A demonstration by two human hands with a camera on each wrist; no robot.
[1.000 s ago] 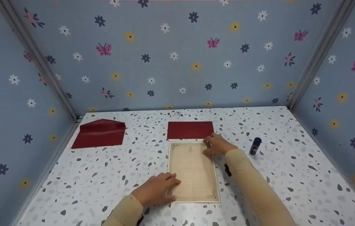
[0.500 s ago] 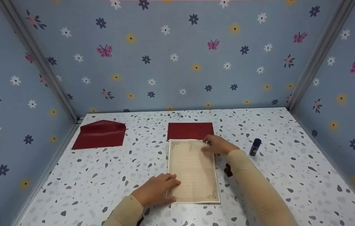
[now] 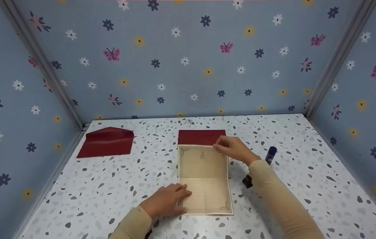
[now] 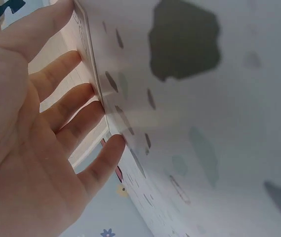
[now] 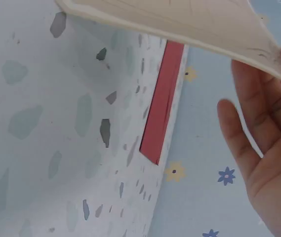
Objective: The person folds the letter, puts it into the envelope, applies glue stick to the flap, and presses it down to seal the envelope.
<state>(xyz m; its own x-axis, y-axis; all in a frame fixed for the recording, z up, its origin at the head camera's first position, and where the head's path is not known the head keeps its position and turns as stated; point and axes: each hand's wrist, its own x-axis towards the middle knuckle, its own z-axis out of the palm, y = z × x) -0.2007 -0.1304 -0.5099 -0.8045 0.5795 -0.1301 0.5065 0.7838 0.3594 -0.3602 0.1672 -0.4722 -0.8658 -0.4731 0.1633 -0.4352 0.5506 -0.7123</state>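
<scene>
A cream sheet of letter paper [image 3: 204,191] with an ornate printed border lies upright before me, a crease running across its middle. My right hand [image 3: 236,149] pinches its upper right corner between thumb and fingers. In the right wrist view that end of the paper [image 5: 180,19] is raised off the table and bends. My left hand [image 3: 165,200] rests on the lower left edge, fingers spread and fairly straight; the left wrist view shows the fingertips [image 4: 93,106] against the paper's edge. Just behind the paper lies a flat red envelope [image 3: 198,136], its near part covered.
A second red envelope [image 3: 108,144], flap raised, lies at the back left. A small dark blue capped tube like a glue stick [image 3: 271,154] stands right of my right forearm. Flower-patterned walls [image 3: 188,76] close in the speckled tabletop [image 3: 141,172] at back and sides.
My right hand has lifted the paper's top corner, so the upper half now rises and the crease shows. The paper's top edge covers more of the red envelope. The left hand has stayed put.
</scene>
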